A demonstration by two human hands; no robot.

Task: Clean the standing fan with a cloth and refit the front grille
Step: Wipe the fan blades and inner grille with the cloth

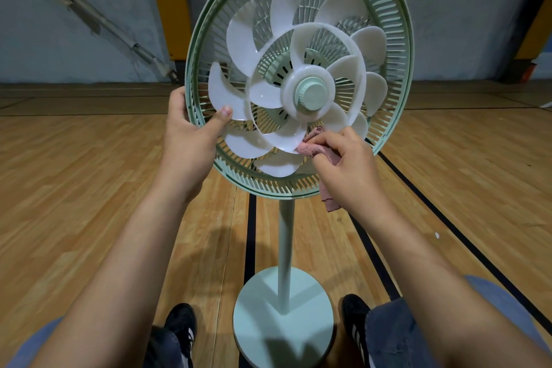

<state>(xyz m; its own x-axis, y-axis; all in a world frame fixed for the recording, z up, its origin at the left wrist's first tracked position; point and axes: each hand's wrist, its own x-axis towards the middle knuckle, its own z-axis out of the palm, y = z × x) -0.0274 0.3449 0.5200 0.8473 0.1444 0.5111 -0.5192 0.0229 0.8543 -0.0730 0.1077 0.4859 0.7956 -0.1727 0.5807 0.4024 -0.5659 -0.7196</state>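
Note:
A pale green standing fan stands in front of me, its rear grille (397, 48) bare at the front and its white translucent blades (286, 9) exposed around a green hub cap (312, 95). My left hand (191, 131) grips the grille's left rim, thumb lying across the ribs near a blade tip. My right hand (348, 164) holds a pink cloth (310, 149) bunched against a lower blade, with a corner hanging below the rim. No front grille shows in this view.
The fan's pole (286, 248) runs down to a round base (283, 320) between my two black shoes (182, 326). Wooden floor with black lines spreads around. A grey wall with yellow padding (170, 6) stands behind.

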